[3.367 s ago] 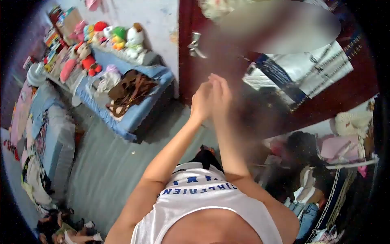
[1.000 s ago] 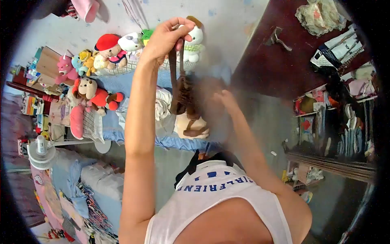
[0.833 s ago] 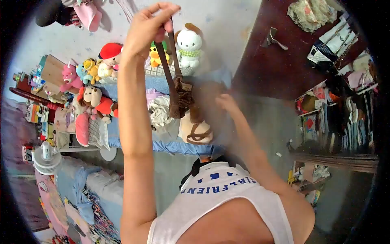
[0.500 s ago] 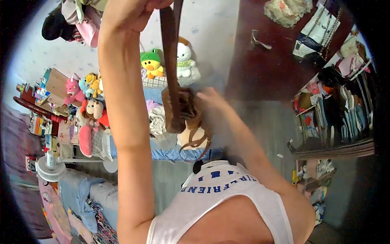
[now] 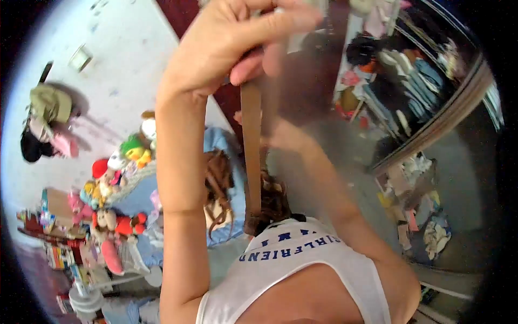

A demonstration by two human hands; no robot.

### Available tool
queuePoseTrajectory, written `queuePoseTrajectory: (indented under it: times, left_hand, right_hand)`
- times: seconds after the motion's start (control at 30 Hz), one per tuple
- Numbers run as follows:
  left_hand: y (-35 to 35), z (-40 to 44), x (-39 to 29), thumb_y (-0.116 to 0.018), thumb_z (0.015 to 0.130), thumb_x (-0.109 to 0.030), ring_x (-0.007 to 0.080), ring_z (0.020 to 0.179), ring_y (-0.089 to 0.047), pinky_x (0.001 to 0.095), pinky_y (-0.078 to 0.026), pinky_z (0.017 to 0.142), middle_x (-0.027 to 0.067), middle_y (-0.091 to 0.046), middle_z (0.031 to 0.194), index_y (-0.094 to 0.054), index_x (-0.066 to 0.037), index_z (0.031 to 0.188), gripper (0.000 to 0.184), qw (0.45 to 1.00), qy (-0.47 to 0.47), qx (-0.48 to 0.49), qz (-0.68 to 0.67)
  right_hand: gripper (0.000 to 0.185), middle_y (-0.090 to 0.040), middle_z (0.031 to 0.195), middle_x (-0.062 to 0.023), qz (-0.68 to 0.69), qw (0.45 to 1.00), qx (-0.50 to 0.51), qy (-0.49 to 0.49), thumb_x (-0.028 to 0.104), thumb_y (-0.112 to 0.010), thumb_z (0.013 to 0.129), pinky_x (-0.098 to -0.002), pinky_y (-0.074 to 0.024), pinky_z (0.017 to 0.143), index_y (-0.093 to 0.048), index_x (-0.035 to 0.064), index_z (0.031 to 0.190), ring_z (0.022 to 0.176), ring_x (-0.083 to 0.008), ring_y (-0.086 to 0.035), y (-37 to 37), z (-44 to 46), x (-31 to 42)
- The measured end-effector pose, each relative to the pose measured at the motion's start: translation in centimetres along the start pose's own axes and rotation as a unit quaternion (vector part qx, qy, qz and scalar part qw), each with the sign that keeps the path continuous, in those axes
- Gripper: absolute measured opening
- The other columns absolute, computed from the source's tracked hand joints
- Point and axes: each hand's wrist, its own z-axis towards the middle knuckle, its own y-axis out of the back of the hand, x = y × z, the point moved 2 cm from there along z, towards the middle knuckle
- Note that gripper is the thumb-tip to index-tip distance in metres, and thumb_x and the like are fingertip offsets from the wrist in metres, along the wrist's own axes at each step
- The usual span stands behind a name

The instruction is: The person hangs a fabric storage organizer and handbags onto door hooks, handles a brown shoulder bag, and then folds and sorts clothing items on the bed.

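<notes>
My left hand [image 5: 243,40] is raised at the top of the view, its fingers closed on a long brown strap [image 5: 251,146]. From the strap hangs a brown bag [image 5: 274,194], just in front of my white top. My right hand [image 5: 270,129] is beside the strap at mid-height, smeared by motion, so its grip does not show. Left of the hanging bag, more brown straps or a second brown item [image 5: 218,181] lie on the blue bed cover [image 5: 216,141], partly behind my left forearm.
Plush toys [image 5: 135,151] line the wall side of the bed. Caps [image 5: 51,105] hang on the wall at left. An open wardrobe with hanging clothes [image 5: 404,81] stands at right, with cluttered shelves [image 5: 415,183] below. A fan [image 5: 86,299] is at lower left.
The view has turned to the right, towards the wardrobe. The bag now hangs nearer my body, apart from the brown item on the bed. My right hand has come in beside the strap.
</notes>
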Motion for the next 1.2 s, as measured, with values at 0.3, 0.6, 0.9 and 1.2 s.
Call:
queuePoseTrajectory:
  times: [0.3, 0.6, 0.9, 1.2]
  left_hand:
    - [-8.9, 14.5, 8.7, -0.066, 0.086, -0.022, -0.0008, 0.039, -0.037, 0.0149, -0.025, 0.036, -0.0078, -0.046, 0.054, -0.055, -0.006, 0.12, 0.039, 0.993, 0.082, 0.039, -0.074]
    - [-10.1, 28.7, 16.4, -0.065, 0.084, -0.023, 0.007, 0.068, -0.058, 0.0231, -0.046, 0.07, -0.001, -0.06, 0.08, -0.06, -0.006, 0.097, 0.022, 0.998, 0.014, 0.049, 0.027]
    - [-9.8, 48.3, 23.6, -0.055, 0.092, -0.024, 0.0106, 0.071, -0.06, 0.0263, -0.045, 0.066, 0.0045, -0.063, 0.072, -0.057, -0.002, 0.092, 0.023, 0.932, -0.255, -0.029, 0.256]
    - [-7.4, 65.7, 20.2, -0.05, 0.093, -0.027, 0.0165, 0.058, -0.064, 0.0311, -0.049, 0.058, 0.01, -0.066, 0.076, -0.06, -0.005, 0.101, 0.026, 0.887, -0.335, -0.177, 0.264]
  right_hand:
    - [0.014, -0.056, 0.072, 0.0016, -0.183, 0.949, -0.228, 0.114, 0.01, -0.056, 0.086, -0.019, -0.0374, 0.052, -0.061, 0.0018, 0.097, 0.059, -0.0047, -0.046, 19.7, -5.1, 18.1]
    - [0.015, -0.058, 0.07, 0.0016, -0.226, 0.904, -0.312, 0.185, 0.006, -0.062, 0.081, -0.0186, -0.0356, 0.05, -0.061, 0.0066, 0.096, 0.056, -0.0048, -0.048, 37.2, -2.1, 26.8]
    - [0.018, -0.057, 0.075, 0.0053, -0.437, 0.773, -0.428, 0.169, 0.02, -0.062, 0.083, -0.0188, -0.0349, 0.049, -0.067, 0.0093, 0.097, 0.06, -0.0035, -0.046, 55.0, 0.8, 32.5]
    - [0.013, -0.054, 0.067, 0.0037, -0.388, 0.765, -0.468, 0.211, 0.018, -0.066, 0.081, -0.0189, -0.0337, 0.047, -0.064, 0.0074, 0.089, 0.054, -0.0037, -0.046, 67.0, 4.1, 37.3]
